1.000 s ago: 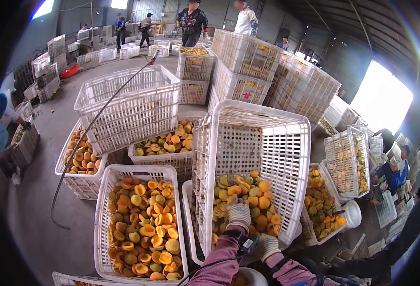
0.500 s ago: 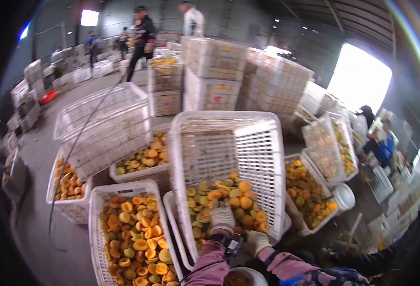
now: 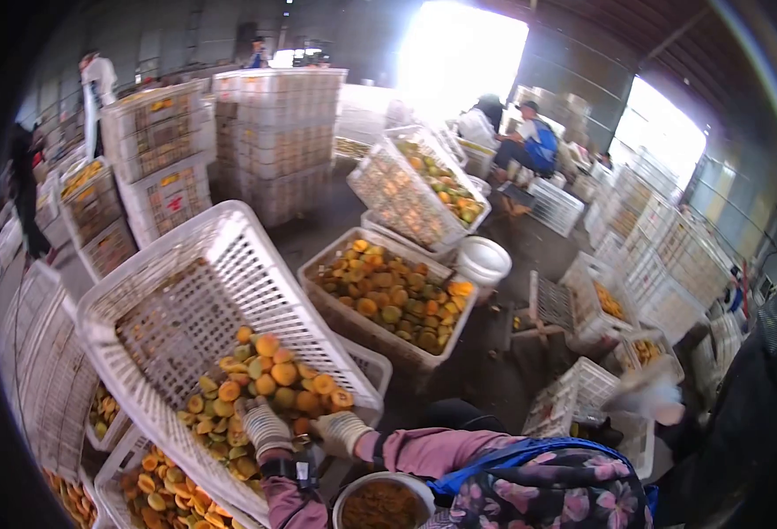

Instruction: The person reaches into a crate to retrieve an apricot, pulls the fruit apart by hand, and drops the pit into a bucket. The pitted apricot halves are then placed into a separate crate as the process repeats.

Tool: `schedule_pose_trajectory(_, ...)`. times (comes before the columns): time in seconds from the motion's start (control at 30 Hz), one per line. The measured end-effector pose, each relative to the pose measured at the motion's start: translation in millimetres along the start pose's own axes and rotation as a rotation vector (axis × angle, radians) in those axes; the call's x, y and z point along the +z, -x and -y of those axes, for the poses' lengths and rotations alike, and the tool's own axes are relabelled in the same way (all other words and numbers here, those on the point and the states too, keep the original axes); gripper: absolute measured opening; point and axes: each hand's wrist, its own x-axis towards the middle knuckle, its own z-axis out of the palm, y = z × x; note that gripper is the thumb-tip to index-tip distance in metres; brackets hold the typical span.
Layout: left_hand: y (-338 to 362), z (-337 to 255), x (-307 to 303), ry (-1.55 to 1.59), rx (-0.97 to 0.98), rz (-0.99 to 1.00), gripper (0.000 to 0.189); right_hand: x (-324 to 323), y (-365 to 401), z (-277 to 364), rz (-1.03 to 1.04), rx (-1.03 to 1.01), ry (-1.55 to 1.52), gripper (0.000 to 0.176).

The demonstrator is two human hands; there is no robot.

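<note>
A big white plastic crate [image 3: 221, 238] leans tilted in front of me, with a heap of halved orange and green fruit [image 3: 269, 379] in its low end. My gloved left hand [image 3: 267, 428] rests on the fruit at the bottom of the heap, fingers spread over the pieces. My gloved right hand [image 3: 340, 432] sits just beside it at the crate's lower rim, curled around the edge. Both arms wear pink sleeves. Right below my hands stands a round white bowl [image 3: 381, 502] with brownish contents.
A full crate of fruit [image 3: 388, 295] and a white bucket [image 3: 483, 260] stand ahead, with another tilted crate [image 3: 415, 189] behind. Stacked crates [image 3: 274, 132] fill the back. Seated people [image 3: 529, 141] work at back right. Small crates [image 3: 591, 388] stand to the right, a fruit-filled crate [image 3: 159, 494] bottom left.
My head has turned to the right, so the tilted crate has slid to the left of the picture. Both hands stay low in the crate on the fruit.
</note>
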Motion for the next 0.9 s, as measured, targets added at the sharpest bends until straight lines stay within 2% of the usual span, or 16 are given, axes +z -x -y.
schedule_pose_trajectory(0.2, 15.9, -1.2, 19.6, 0.149, -0.07, -0.052, 0.083, -19.2, 12.0, 6.0, 0.021, -0.005, 0.003, 0.024)
schedule_pose_trajectory(0.27, 20.2, 2.1, 24.4, 0.197, -0.085, -0.151, 0.073, -15.6, 13.6, -1.2, 0.002, -0.012, 0.001, 0.02)
schedule_pose_trajectory(0.33, 31.3, 6.3, 11.5, 0.359, -0.017, -0.082, 0.055, -9.9, 10.8, -3.5, -0.051, -0.052, -0.04, 0.018)
schedule_pose_trajectory(0.37, 19.1, 24.3, 47.0, 0.505, 0.105, -0.207, 0.042, -6.0, 9.8, -7.4, -0.065, -0.04, -0.075, 0.023)
schedule_pose_trajectory(0.4, 27.7, 19.4, 39.0, 0.462, 0.154, -0.295, 0.037, -5.5, 9.8, -9.2, -0.091, -0.057, -0.114, 0.025)
schedule_pose_trajectory(0.43, 34.7, 13.1, 26.7, 0.319, 0.066, -0.243, 0.033, -10.2, 12.1, -8.8, -0.165, -0.106, -0.174, 0.027)
schedule_pose_trajectory(0.47, 38.2, 13.5, 23.4, 0.366, 0.029, -0.24, 0.031, -21.4, 16.7, -4.4, -0.161, -0.093, -0.186, 0.027)
schedule_pose_trajectory(0.5, 47.3, 15.7, 20.1, 0.467, 0.032, -0.296, 0.032, -25.5, 24.5, -1.9, -0.251, -0.126, -0.232, 0.026)
schedule_pose_trajectory(0.53, 41.4, 37.7, 51.1, 0.574, 0.079, -0.457, 0.031, -20.6, 28.5, -2.4, -0.321, -0.155, -0.236, 0.021)
schedule_pose_trajectory(0.57, 49.5, 31.7, 55.7, 1.39, -0.168, -0.325, 0.028, -17.8, 38.6, 0.2, -0.373, -0.205, -0.31, 0.022)
schedule_pose_trajectory(0.6, 82.6, 2.4, -5.0, 1.729, -0.405, -0.335, 0.024, -19.8, 47.8, 2.4, -0.433, -0.235, -0.383, 0.023)
schedule_pose_trajectory(0.63, 84.6, 1.2, 11.5, 1.746, -0.004, -0.654, 0.022, -21.4, 56.3, 6.3, -0.319, -0.136, -0.456, 0.025)
schedule_pose_trajectory(0.67, 95.9, 3.7, 28.0, 1.716, -0.05, -0.697, 0.022, -17.6, 67.7, 6.5, -0.206, -0.02, -0.513, 0.027)
schedule_pose_trajectory(0.7, 108.0, -6.1, 20.8, 1.829, -0.104, -0.634, 0.022, 6.6, 68.1, -3.8, -0.157, -0.034, -0.724, 0.031)
schedule_pose_trajectory(0.83, 146.2, -63.7, -17.6, 2.311, -0.283, -0.315, 0.028, 10.4, 78.5, 4.1, 0.015, -0.155, -0.977, 0.032)
schedule_pose_trajectory(0.9, 155.0, -80.3, -6.3, 2.465, -0.275, -0.212, 0.035, 7.8, 84.0, 3.5, 0.068, -0.132, -0.898, 0.038)
